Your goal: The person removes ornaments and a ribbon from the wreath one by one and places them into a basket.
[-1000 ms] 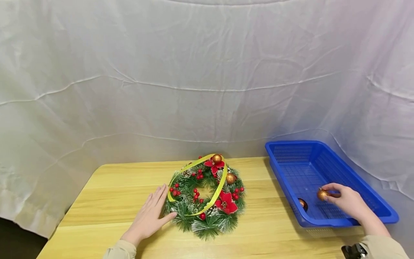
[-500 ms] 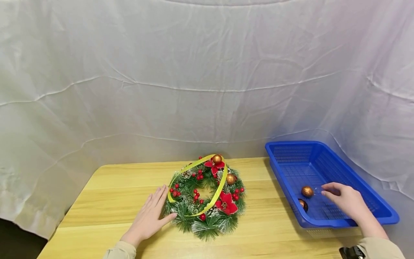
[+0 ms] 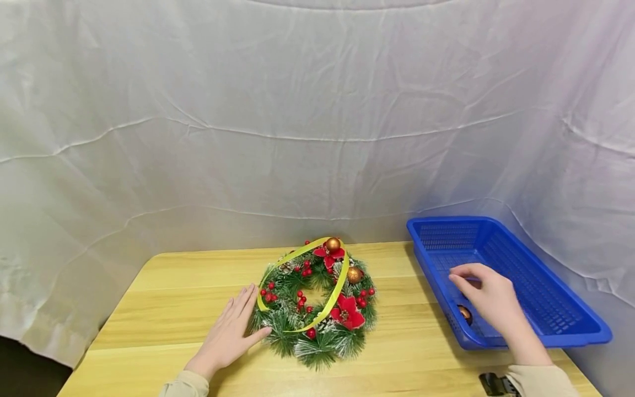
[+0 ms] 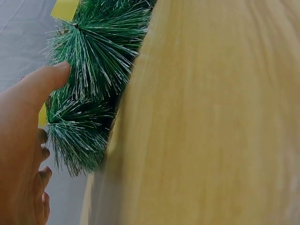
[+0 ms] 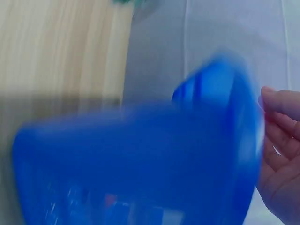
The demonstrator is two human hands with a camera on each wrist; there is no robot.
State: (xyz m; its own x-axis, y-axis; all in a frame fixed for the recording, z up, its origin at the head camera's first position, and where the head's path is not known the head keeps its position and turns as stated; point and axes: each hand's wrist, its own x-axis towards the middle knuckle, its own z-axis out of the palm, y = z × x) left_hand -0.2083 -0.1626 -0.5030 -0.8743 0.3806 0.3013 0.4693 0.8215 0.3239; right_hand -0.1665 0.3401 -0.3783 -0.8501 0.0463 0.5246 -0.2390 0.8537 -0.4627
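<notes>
A green artificial wreath with red flowers, red berries, two gold baubles and a yellow ribbon lies mid-table. My left hand rests at its left edge, fingers straight; in the left wrist view the thumb touches the needles. My right hand is over the left side of the blue basket, thumb and index fingertips close together. Whether they pinch a thread is too fine to see. One dark, shiny bauble lies in the basket below the hand. The other loose gold bauble is out of sight.
The basket stands at the right of the wooden table, its raised rim between the right hand and the wreath. A grey cloth hangs behind the table. The right wrist view is blurred, mostly filled by the basket.
My right hand lets go of the gold bauble's body, which shows left of the fingers with a clear thread towards them. The hand then moves left and that bauble goes out of sight. Left hand unmoved.
</notes>
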